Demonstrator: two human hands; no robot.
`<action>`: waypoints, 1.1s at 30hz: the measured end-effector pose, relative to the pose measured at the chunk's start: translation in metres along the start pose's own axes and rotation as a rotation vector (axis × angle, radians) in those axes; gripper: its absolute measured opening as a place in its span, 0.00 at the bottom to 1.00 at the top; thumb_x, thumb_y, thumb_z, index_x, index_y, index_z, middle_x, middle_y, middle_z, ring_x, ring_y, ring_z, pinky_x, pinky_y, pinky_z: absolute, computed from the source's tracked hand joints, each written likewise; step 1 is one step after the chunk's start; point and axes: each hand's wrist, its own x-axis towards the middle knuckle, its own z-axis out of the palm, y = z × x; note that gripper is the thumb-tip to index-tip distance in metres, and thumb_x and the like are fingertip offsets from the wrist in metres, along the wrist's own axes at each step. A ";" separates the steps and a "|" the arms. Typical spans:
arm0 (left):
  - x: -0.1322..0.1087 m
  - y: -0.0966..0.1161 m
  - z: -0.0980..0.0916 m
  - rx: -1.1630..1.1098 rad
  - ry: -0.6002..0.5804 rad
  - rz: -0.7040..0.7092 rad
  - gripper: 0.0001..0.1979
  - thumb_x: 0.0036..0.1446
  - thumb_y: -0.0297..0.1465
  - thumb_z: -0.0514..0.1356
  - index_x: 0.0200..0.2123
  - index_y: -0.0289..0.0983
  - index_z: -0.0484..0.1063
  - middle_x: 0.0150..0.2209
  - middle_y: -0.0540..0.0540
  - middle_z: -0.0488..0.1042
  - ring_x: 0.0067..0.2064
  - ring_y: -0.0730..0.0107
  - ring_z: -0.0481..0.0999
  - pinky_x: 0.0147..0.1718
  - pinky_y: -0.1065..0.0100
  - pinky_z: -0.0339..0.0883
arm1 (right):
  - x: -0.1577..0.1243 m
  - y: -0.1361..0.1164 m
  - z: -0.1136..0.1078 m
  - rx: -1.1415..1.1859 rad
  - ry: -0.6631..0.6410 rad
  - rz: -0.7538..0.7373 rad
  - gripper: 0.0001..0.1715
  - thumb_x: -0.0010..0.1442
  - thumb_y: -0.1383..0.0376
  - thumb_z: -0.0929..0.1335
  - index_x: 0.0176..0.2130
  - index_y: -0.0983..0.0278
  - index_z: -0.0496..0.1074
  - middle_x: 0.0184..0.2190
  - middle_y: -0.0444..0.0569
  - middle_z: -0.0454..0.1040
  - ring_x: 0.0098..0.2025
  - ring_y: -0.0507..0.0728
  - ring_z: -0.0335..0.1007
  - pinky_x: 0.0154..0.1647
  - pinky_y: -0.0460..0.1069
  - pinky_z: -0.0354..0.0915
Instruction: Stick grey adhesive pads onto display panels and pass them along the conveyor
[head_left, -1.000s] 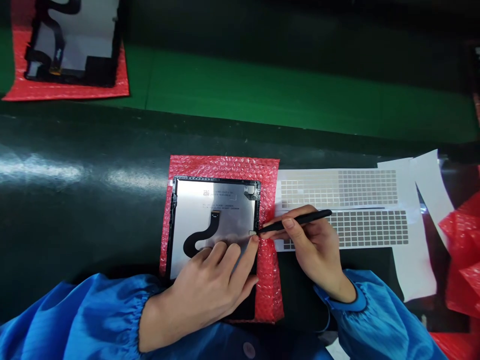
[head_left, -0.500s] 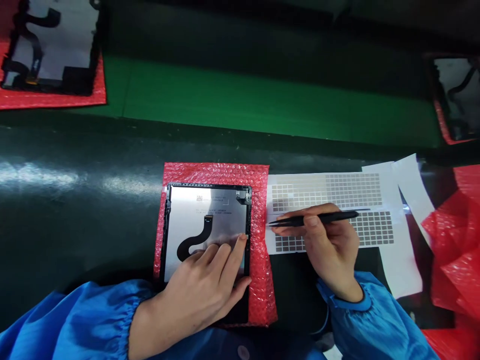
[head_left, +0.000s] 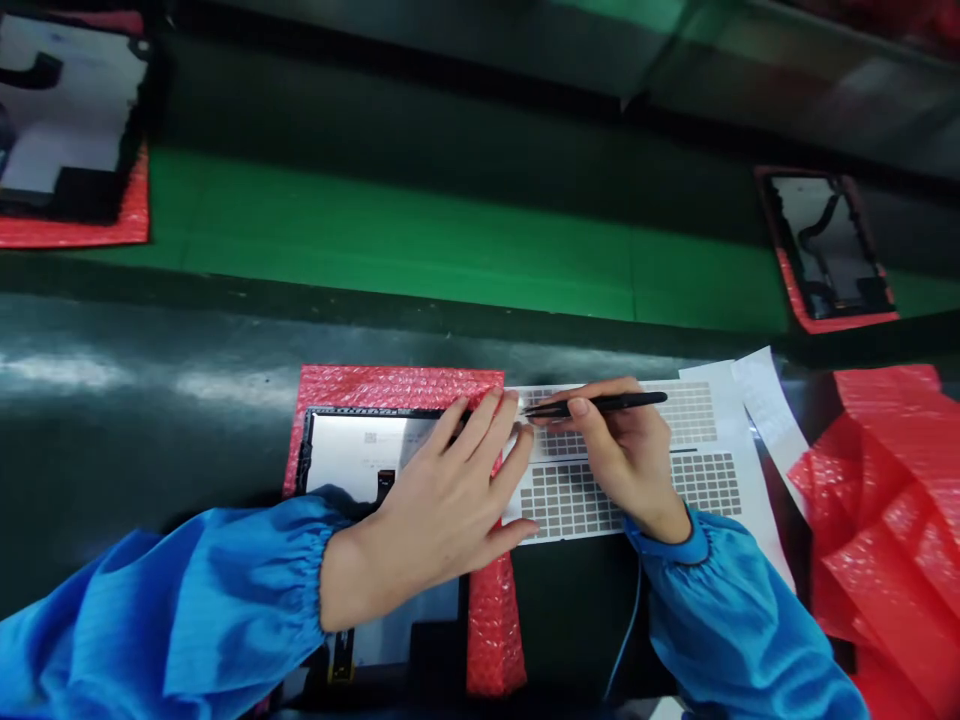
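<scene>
Left hand shifted up the panel, fingers apart, tips now at gridded sheet. Right hand clamped on tweezers there; focus likely moved to sheet.

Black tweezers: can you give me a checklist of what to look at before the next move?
1. Black tweezers held in the right hand: ok.
2. Panel lying on red bubble wrap: ok.
3. Gridded paper beside the panel: ok.
4. Panel fully uncovered: not ok, the left hand and its blue sleeve hide part.
5. Anything caught between the tweezers' tips: cannot tell, too small.
</scene>
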 end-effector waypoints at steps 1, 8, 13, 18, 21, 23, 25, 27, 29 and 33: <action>0.000 -0.002 0.002 -0.008 0.000 -0.010 0.41 0.66 0.53 0.57 0.67 0.24 0.62 0.72 0.20 0.55 0.73 0.32 0.55 0.68 0.41 0.53 | 0.002 0.002 0.000 0.006 -0.001 -0.006 0.05 0.69 0.60 0.72 0.44 0.58 0.74 0.41 0.49 0.85 0.38 0.59 0.86 0.35 0.54 0.84; -0.002 -0.004 0.009 -0.027 0.013 -0.043 0.44 0.65 0.58 0.54 0.68 0.28 0.63 0.72 0.23 0.55 0.73 0.36 0.57 0.66 0.44 0.53 | 0.004 0.005 0.000 0.051 -0.016 0.008 0.03 0.70 0.63 0.71 0.45 0.59 0.75 0.41 0.49 0.85 0.37 0.58 0.86 0.33 0.50 0.84; -0.001 -0.005 0.006 -0.049 0.006 -0.049 0.42 0.66 0.57 0.53 0.68 0.28 0.63 0.72 0.24 0.57 0.73 0.38 0.57 0.66 0.45 0.52 | 0.003 0.002 -0.003 0.021 -0.050 0.014 0.05 0.71 0.66 0.70 0.47 0.58 0.75 0.45 0.49 0.84 0.40 0.58 0.86 0.35 0.51 0.84; -0.001 -0.006 0.005 -0.064 -0.005 -0.051 0.42 0.67 0.57 0.52 0.68 0.28 0.62 0.72 0.24 0.56 0.73 0.39 0.56 0.67 0.45 0.50 | 0.003 0.000 -0.003 0.023 -0.067 0.010 0.05 0.71 0.68 0.70 0.47 0.58 0.75 0.45 0.48 0.84 0.40 0.57 0.86 0.36 0.50 0.84; -0.001 -0.006 0.006 -0.063 -0.005 -0.052 0.42 0.67 0.57 0.52 0.68 0.28 0.62 0.72 0.24 0.55 0.74 0.39 0.56 0.66 0.45 0.51 | 0.004 0.000 -0.004 0.028 -0.051 0.024 0.05 0.71 0.67 0.70 0.47 0.58 0.75 0.43 0.47 0.84 0.39 0.57 0.86 0.36 0.50 0.83; -0.001 -0.006 0.006 -0.058 -0.003 -0.052 0.42 0.67 0.57 0.52 0.68 0.28 0.62 0.72 0.24 0.55 0.74 0.39 0.55 0.66 0.45 0.51 | 0.004 -0.001 -0.004 0.016 -0.051 0.035 0.05 0.71 0.67 0.70 0.47 0.58 0.76 0.43 0.47 0.85 0.39 0.57 0.86 0.36 0.50 0.84; -0.001 -0.005 0.006 -0.053 -0.008 -0.051 0.42 0.67 0.57 0.52 0.69 0.28 0.62 0.73 0.24 0.55 0.74 0.38 0.55 0.66 0.45 0.52 | 0.005 -0.001 -0.004 0.010 -0.058 0.038 0.04 0.71 0.66 0.70 0.46 0.58 0.76 0.43 0.48 0.85 0.38 0.58 0.86 0.35 0.50 0.84; -0.002 -0.005 0.005 -0.050 -0.014 -0.051 0.42 0.67 0.57 0.53 0.69 0.28 0.62 0.73 0.24 0.55 0.74 0.38 0.55 0.66 0.45 0.52 | 0.005 -0.001 -0.004 0.017 -0.064 0.041 0.03 0.71 0.66 0.70 0.46 0.59 0.75 0.44 0.49 0.85 0.38 0.58 0.86 0.34 0.51 0.84; -0.003 -0.005 0.004 -0.047 -0.018 -0.048 0.42 0.67 0.56 0.52 0.69 0.28 0.62 0.73 0.24 0.54 0.74 0.38 0.55 0.66 0.45 0.52 | 0.006 -0.001 -0.004 0.026 -0.059 0.040 0.03 0.71 0.65 0.70 0.45 0.59 0.75 0.43 0.49 0.85 0.38 0.59 0.86 0.33 0.51 0.84; -0.002 -0.005 0.007 -0.035 -0.013 -0.041 0.41 0.68 0.56 0.51 0.69 0.28 0.62 0.73 0.23 0.54 0.73 0.37 0.57 0.66 0.44 0.52 | 0.009 0.001 -0.002 0.053 -0.039 0.027 0.01 0.71 0.65 0.70 0.44 0.58 0.75 0.40 0.49 0.86 0.36 0.59 0.86 0.30 0.51 0.83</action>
